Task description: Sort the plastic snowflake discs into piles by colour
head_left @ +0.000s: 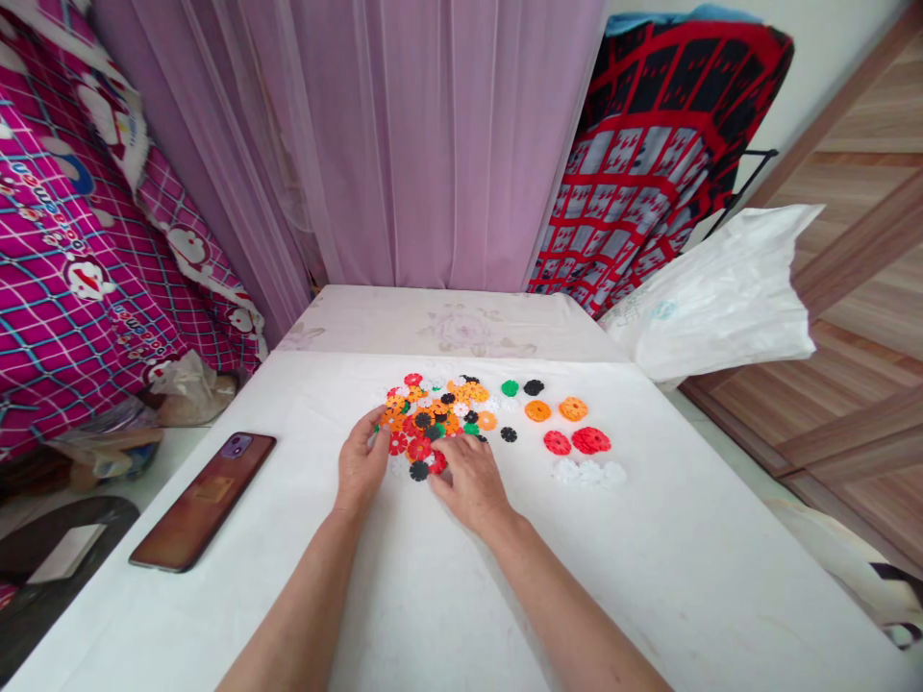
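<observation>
White table (pixel 404 596) under both hands, near edge cut off. Mixed disc pile (pixel 419 447) between and just beyond them, partly hidden by fingers. Left hand (pixel 361 466) and right hand (pixel 472 481) apart, both at the pile; can't tell if either grips a disc. Phone (pixel 206 500) left of left hand. Right of right hand: red discs (pixel 592 440), orange discs (pixel 574 409), white discs (pixel 589 472), last hard to count against white.
</observation>
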Demonstrator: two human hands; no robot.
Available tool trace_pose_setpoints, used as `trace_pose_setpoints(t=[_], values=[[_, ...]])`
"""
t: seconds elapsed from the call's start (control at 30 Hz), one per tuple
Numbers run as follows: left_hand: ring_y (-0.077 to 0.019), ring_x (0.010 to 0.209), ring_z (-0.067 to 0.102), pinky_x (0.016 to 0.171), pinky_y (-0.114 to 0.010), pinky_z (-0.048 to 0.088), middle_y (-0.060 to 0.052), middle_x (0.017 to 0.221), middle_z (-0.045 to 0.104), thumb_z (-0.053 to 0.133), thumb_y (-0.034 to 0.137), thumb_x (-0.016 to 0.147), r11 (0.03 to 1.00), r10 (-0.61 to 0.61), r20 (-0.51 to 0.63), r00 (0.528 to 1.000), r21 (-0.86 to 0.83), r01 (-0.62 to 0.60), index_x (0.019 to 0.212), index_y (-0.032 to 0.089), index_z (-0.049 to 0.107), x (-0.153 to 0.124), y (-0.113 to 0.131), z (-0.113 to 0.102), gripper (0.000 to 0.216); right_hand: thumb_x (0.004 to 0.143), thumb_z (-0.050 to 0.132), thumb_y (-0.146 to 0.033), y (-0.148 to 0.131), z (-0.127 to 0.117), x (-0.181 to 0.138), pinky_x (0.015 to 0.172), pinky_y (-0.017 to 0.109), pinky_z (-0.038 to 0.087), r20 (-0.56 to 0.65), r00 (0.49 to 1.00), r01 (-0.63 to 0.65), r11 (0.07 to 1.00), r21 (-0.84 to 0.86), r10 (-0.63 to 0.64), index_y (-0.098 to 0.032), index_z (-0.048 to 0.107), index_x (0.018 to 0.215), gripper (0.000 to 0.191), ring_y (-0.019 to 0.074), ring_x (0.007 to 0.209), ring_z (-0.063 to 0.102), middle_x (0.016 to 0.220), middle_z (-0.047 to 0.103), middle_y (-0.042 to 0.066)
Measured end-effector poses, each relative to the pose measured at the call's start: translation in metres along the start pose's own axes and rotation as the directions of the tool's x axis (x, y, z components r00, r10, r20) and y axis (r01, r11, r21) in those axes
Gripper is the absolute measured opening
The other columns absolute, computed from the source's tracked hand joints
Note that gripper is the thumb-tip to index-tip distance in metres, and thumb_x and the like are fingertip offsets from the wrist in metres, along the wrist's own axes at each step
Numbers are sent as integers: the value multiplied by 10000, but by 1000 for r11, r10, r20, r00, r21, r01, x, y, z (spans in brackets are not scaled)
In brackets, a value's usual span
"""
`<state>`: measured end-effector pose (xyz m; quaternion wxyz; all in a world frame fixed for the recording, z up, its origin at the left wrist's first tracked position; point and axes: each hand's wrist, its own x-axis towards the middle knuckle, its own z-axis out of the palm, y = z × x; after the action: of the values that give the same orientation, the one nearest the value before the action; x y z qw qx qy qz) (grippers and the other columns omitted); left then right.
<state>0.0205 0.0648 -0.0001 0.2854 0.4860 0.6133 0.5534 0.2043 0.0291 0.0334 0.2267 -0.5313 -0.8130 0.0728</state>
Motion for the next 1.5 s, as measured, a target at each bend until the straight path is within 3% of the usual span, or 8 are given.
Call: trace_pose_setpoints(t=[0.23, 0.4, 0.53, 0.67, 0.83, 1.23, 1.5], values=[[-212, 1114, 613, 1030, -387, 438, -48, 1177, 688, 562, 345, 796, 1000, 25, 7, 1000, 18, -25, 1123, 225, 651, -1, 3, -1, 359, 772, 616, -257, 2, -1, 2, 831, 375, 387, -7, 999, -37, 999, -37, 37, -230, 600, 1099, 328, 241, 956, 563, 988, 685, 49], [-208, 1114, 613, 1031, -381, 434, -50, 1186, 684, 554, 335, 797, 1000, 17, 6, 1000, 14, -17, 1124, 223, 650, -1, 3, -1, 359, 745, 650, -304, 18, -19, 2, 790, 352, 378, 10, 994, -111, 993, -50, 112, -226, 583, 1129, 397, 234, 903, 603, 942, 707, 32], [-217, 1122, 608, 1036, -401, 427, -59, 1205, 676, 550, 330, 799, 1000, 5, 9, 1000, 7, -5, 1135, 225, 648, 0, 3, -2, 365, 749, 648, -345, 52, -45, 3, 793, 352, 380, -65, 973, -222, 975, -28, 220, -230, 551, 1157, 435, 230, 885, 626, 940, 718, 20], [-216, 1114, 611, 1034, -396, 430, -58, 1202, 679, 563, 331, 789, 1000, 4, 10, 1000, 13, -4, 1131, 224, 652, 0, 1, -2, 370, 748, 623, -418, 99, -74, -6, 788, 365, 380, -171, 917, -378, 922, -80, 361, -233, 541, 1136, 437, 245, 900, 633, 948, 720, 27], [-216, 1121, 607, 1046, -398, 419, -51, 1203, 677, 567, 340, 789, 1000, 10, 12, 1000, 26, -10, 1139, 233, 650, 0, -1, -2, 375, 745, 582, -418, 137, -95, -22, 784, 364, 364, -162, 889, -455, 863, -220, 428, -238, 530, 1161, 456, 253, 939, 619, 952, 717, 23], [-222, 1097, 611, 1029, -405, 429, -63, 1214, 668, 560, 364, 796, 999, -1, 16, 1000, 36, 1, 1146, 233, 644, 1, -2, -3, 384, 777, 576, -372, 138, -97, -25, 798, 362, 343, -26, 888, -448, 851, -274, 459, -217, 538, 1213, 464, 253, 981, 588, 946, 725, 18], [-222, 1081, 616, 1008, -403, 445, -71, 1207, 669, 557, 356, 793, 1000, -10, 16, 1000, 16, 9, 1151, 223, 642, 2, -4, -3, 391, 824, 515, -284, 143, -101, -28, 825, 368, 383, -82, 892, -445, 836, -321, 444, -239, 609, 1192, 383, 253, 1041, 582, 1097, 700, 51]])
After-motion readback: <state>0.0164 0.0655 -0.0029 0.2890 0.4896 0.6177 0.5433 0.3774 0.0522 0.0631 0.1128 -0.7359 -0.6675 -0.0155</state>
